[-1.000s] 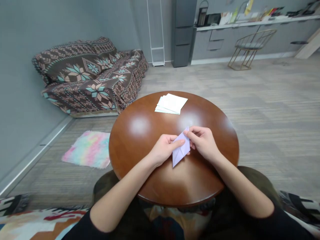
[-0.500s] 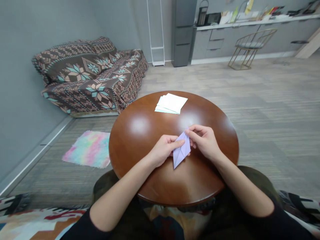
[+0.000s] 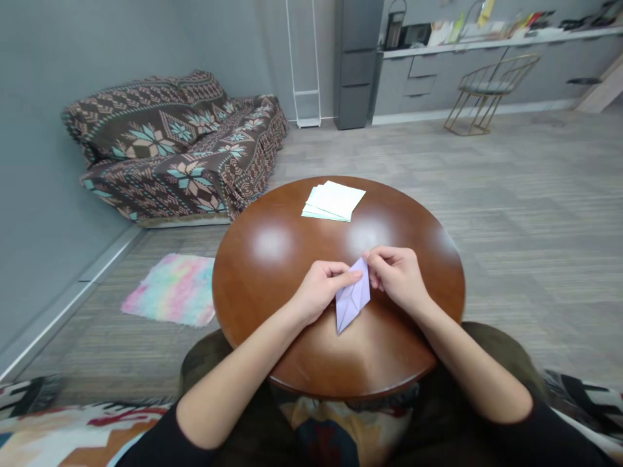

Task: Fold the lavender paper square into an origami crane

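Note:
A folded piece of lilac paper [image 3: 353, 301], narrow and pointed like a kite, lies on the round brown wooden table [image 3: 292, 259] with its tip toward me. My left hand [image 3: 321, 288] pinches its upper left edge with the index finger stretched along the fold. My right hand [image 3: 396, 275] grips the upper right corner, fingers curled together. Both hands rest on the table near its middle.
A small stack of pale paper sheets [image 3: 333, 201] lies at the table's far edge. A sofa under a patterned throw [image 3: 175, 146] stands at the left wall, a pastel rug [image 3: 170, 288] on the floor, a gold wire chair [image 3: 491, 91] and a desk [image 3: 487, 45] behind.
The lilac paper's top has been pressed down a little and the piece now lies flatter and wider. Both hands have stayed in nearly the same spot.

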Demonstrator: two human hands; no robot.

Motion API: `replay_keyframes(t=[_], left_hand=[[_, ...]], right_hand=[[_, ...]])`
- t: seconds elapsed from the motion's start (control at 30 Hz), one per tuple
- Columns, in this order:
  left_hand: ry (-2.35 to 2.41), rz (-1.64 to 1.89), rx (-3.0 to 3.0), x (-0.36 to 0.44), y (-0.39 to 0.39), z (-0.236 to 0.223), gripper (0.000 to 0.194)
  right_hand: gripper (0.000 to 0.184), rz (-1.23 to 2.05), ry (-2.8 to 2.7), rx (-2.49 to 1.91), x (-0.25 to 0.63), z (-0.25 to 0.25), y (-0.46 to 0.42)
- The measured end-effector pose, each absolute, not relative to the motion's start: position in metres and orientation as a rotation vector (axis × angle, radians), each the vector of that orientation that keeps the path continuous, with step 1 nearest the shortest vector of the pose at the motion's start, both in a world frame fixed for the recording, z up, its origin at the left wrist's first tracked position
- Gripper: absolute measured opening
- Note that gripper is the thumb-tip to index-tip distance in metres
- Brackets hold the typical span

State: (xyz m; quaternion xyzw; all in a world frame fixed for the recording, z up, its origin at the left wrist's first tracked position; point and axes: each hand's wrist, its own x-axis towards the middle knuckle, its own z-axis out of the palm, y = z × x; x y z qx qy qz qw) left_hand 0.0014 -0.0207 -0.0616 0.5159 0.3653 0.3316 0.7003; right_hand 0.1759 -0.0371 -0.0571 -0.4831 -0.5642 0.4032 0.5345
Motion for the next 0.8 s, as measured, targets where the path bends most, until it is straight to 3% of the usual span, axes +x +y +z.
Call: replay_keyframes(t=[0.17,0.37,0.57,0.63,0.8], left_hand=[[0.827,0.771,1.154,0.0024,-0.0208,-0.0609,0.035],[0.816,0.762,1.182,0.0007,-0.0203,-0.0601,0.035],[0.785,0.592,1.345,0.0001,-0.0217,-0.0589,0.038],[0.815,0.660,1.327,-0.0002,-0.0197,-0.0605,0.039],[0.953,0.923,1.248,-0.0024,-0.0123,-0.0642,0.035]], right_hand=[[0.048,0.954,-1.332,-1.199,0.1747,-0.0576,-0.0355],[0.020,1.008,-1.351,-1.115,0.1744,-0.0573,-0.0354],[0.038,0.880,-1.402,-1.166,0.1734,-0.0558,-0.0343],[0.039,0.950,-1.385,-1.171,0.1753,-0.0575,-0.0335],[0.022,1.215,-1.332,-1.089,0.1799,-0.0648,-0.0321]])
